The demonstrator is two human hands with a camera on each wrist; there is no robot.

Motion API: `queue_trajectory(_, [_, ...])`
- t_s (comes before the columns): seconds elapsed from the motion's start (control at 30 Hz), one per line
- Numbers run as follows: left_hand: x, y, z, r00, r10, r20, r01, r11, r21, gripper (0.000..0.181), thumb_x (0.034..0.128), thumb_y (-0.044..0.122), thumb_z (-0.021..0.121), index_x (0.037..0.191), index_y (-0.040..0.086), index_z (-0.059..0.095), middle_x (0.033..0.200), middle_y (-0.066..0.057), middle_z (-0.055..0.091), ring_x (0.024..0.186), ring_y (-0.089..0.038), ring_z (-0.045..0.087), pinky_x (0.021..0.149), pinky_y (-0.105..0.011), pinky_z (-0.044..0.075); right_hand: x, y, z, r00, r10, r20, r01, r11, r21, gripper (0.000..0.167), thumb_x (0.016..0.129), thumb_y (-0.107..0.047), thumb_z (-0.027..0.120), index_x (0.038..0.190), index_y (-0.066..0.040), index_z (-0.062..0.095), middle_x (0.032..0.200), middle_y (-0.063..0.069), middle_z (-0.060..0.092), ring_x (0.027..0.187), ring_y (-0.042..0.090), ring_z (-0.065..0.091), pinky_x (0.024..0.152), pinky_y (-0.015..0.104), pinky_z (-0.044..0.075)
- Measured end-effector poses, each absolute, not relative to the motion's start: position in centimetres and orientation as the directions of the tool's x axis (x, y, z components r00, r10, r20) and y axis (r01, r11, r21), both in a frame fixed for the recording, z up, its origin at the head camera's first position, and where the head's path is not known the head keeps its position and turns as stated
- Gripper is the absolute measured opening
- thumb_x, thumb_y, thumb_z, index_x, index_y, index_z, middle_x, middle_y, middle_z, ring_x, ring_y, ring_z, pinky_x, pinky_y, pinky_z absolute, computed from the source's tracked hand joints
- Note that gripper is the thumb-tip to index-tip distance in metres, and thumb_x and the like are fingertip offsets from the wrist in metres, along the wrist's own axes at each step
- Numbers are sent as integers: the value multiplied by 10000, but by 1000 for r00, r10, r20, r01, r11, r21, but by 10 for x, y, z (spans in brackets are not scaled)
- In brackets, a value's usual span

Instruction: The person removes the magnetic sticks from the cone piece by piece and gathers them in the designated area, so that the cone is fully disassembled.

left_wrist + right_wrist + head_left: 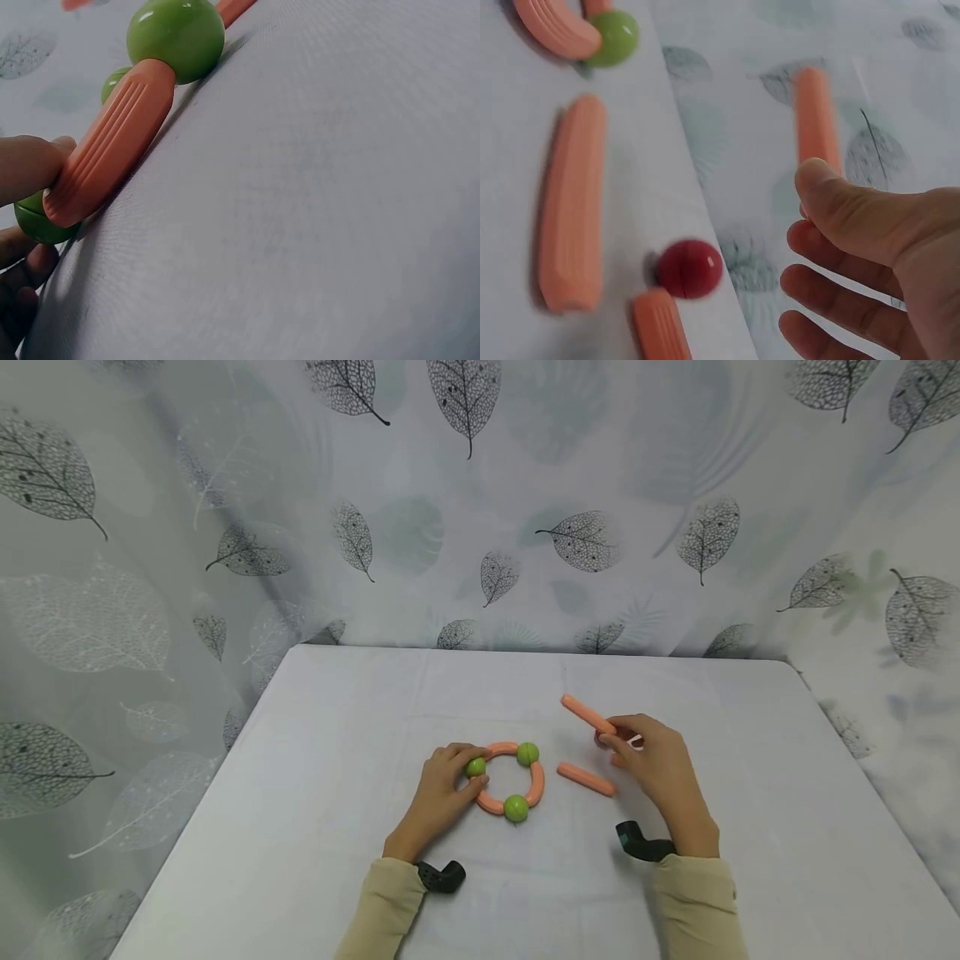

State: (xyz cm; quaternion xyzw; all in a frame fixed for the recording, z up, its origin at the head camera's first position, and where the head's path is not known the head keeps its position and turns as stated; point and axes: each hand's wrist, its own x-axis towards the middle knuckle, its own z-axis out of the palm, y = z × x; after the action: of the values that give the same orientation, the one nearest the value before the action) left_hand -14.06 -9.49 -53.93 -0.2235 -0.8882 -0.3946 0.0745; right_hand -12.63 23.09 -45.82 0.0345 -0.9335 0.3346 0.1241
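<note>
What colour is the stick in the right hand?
The stick is light orange; the head view shows it best.

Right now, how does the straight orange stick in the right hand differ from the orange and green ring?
Shape: the orange stick is straight; the orange and green ring is round.
Colour: the stick shows only orange; the ring adds green balls.
Pose: the right hand holds the stick raised; the ring lies on the white table, gripped by the left hand.
Both show orange.
</note>
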Motion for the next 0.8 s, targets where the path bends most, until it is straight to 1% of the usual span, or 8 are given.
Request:
queue_trajectory(0.13, [-141, -95, -539, -889, 338, 309, 456, 586, 670, 358, 944, 214, 762, 1297, 194, 706, 1283, -80, 669, 1093, -283, 578, 952, -482, 429, -121, 254, -458, -976, 79, 201, -71, 764, -642, 332, 978, -198, 741, 1276, -54, 716, 1158, 163, 735, 1044, 347, 672, 887, 505, 576])
queue_trajectory(0.2, [-141, -95, -540, -891, 336, 306, 452, 588, 671, 358, 944, 216, 762, 1297, 199, 706, 1284, -75, 669, 1098, -275, 577, 952, -477, 427, -120, 264, -462, -974, 114, 197, -43, 758, -651, 339, 993, -235, 726, 1288, -69, 716, 1185, 164, 735, 1046, 340, 668, 869, 391, 565])
queue_trajectory(0.3, [-141, -95, -540, -894, 334, 300, 446, 590, 673, 358, 949, 220, 760, 1302, 205, 705, 1292, -70, 668, 1105, -269, 576, 960, -474, 426, -118, 279, -468, -965, 176, 193, 0, 739, -674, 379, 1005, -310, 708, 1310, -84, 710, 1211, 171, 735, 1084, 332, 665, 845, 182, 485])
queue_trajectory(0.4, [-141, -95, -541, -893, 334, 303, 448, 591, 671, 358, 951, 223, 757, 1305, 205, 703, 1293, -69, 670, 1107, -271, 579, 968, -482, 429, -117, 293, -473, -952, 252, 172, 59, 705, -707, 428, 1011, -390, 685, 1325, -101, 704, 1218, 175, 731, 1140, 281, 657, 812, 55, 417])
queue_trajectory(0.5, [-141, -95, -540, -891, 336, 306, 453, 589, 670, 357, 953, 223, 755, 1305, 198, 703, 1289, -74, 672, 1103, -280, 582, 973, -493, 432, -113, 305, -478, -940, 314, 135, 119, 671, -732, 466, 1015, -449, 656, 1343, -120, 695, 1279, 161, 718, 1105, 77, 620, 822, 58, 407])
queue_trajectory(0.57, [-141, -96, -540, -889, 336, 309, 455, 588, 669, 357, 952, 221, 756, 1304, 196, 703, 1286, -76, 673, 1100, -279, 583, 972, -497, 434, -111, 311, -482, -931, 345, 118, 148, 654, -742, 475, 1014, -454, 655, 1350, -120, 691, 1301, 156, 707, 1045, -68, 543, 828, 75, 410])
queue_trajectory(0.63, [-141, -95, -540, -889, 339, 307, 455, 589, 668, 355, 953, 220, 756, 1303, 195, 703, 1287, -79, 672, 1098, -281, 582, 971, -497, 435, -110, 317, -486, -924, 368, 108, 170, 644, -746, 480, 1014, -453, 655, 1356, -117, 684, 1318, 153, 698, 985, -167, 468, 829, 81, 409])
queue_trajectory(0.8, [-141, -95, -539, -892, 340, 299, 450, 590, 671, 352, 957, 222, 752, 1304, 194, 704, 1295, -85, 671, 1102, -292, 582, 970, -494, 434, -109, 326, -495, -911, 403, 86, 210, 635, -744, 466, 1018, -414, 662, 1367, -106, 674, 1343, 144, 691, 945, -210, 429, 821, 80, 404])
